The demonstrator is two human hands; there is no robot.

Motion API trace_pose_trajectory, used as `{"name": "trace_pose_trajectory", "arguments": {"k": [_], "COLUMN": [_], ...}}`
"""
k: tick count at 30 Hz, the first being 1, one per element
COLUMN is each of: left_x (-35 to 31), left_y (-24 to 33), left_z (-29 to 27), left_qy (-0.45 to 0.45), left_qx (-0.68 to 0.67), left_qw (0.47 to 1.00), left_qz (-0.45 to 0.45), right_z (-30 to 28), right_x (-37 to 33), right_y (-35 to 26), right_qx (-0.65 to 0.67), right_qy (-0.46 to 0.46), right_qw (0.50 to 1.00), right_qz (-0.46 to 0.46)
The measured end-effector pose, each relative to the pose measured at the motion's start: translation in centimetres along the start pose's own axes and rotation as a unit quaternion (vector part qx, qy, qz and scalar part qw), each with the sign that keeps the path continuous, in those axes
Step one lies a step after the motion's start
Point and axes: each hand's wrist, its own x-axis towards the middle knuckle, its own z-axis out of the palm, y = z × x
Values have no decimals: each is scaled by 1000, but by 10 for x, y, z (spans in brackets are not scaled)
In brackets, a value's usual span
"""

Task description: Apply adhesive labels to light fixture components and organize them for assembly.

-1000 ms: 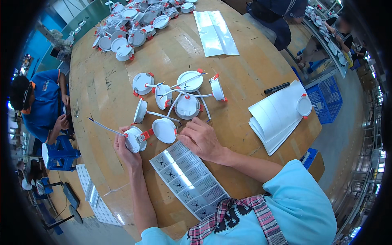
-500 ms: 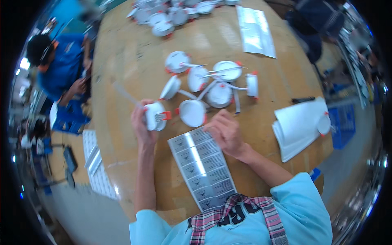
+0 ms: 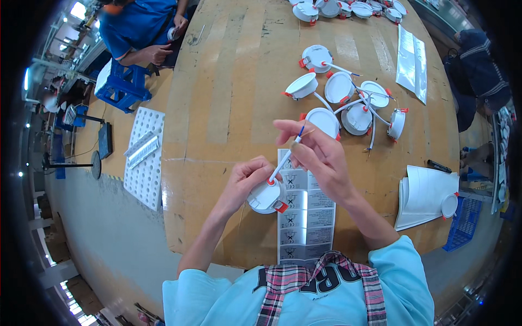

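My left hand (image 3: 247, 186) is closed on a round white downlight (image 3: 266, 196) with orange-red clips, just left of a label sheet (image 3: 306, 223). From the lamp's back a white cable (image 3: 280, 165) rises to the right, ending in thin blue and brown wires. Near that end, the thumb and fingers of my right hand (image 3: 325, 163) close around the cable. Whether a label is also between those fingers is hidden. The silvery sheet, printed with rows of labels, lies flat on the table, partly beneath my right hand. Just beyond it rests another white downlight (image 3: 323, 123).
Several downlights (image 3: 356, 118) with tangled cables lie ahead; more are piled at the far edge. On the right are white sheets (image 3: 421, 195), a black marker (image 3: 439, 166) and a silvery packet (image 3: 411, 62). A person in blue (image 3: 142, 30) works at the far left.
My left hand has brought the downlight rightward and nearer, beside the label sheet. My right hand has left the sheet's top edge and taken the cable. The view has shifted too.
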Motion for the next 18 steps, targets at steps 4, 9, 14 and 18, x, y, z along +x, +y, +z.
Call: {"name": "trace_pose_trajectory", "arguments": {"k": [4, 9, 14, 18], "left_x": [-11, -18, -23, -19], "left_y": [-17, -27, -22, -31], "left_z": [-4, 0, 6, 12], "left_qy": [54, 158, 123, 115], "left_qx": [60, 213, 355, 444], "left_qw": [997, 953, 900, 861], "left_qz": [19, 146, 221, 219], "right_z": [4, 5, 2, -4], "right_x": [6, 13, 16, 17], "right_y": [10, 31, 42, 46], "right_qx": [65, 108, 134, 179], "right_qy": [-66, -62, -48, -63], "right_qw": [994, 988, 985, 978], "right_qz": [51, 90, 97, 88]}}
